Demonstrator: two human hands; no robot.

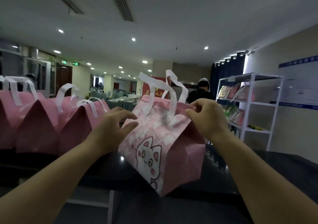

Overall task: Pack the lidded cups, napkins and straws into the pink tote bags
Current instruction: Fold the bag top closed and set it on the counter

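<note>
A pink tote bag (161,143) with a white cat print and white handles stands on the dark counter (215,175), its top folded closed. My right hand (206,117) pinches the right end of the bag's top edge. My left hand (113,125) lies with spread fingers against the bag's left side near the top. No cups, napkins or straws are visible; the bag's inside is hidden.
Three closed pink tote bags (75,122) with white handles stand in a row at the left on the counter. A white metal shelf (247,106) with folded bags stands at the right. A person (201,93) in dark clothes stands behind the bag.
</note>
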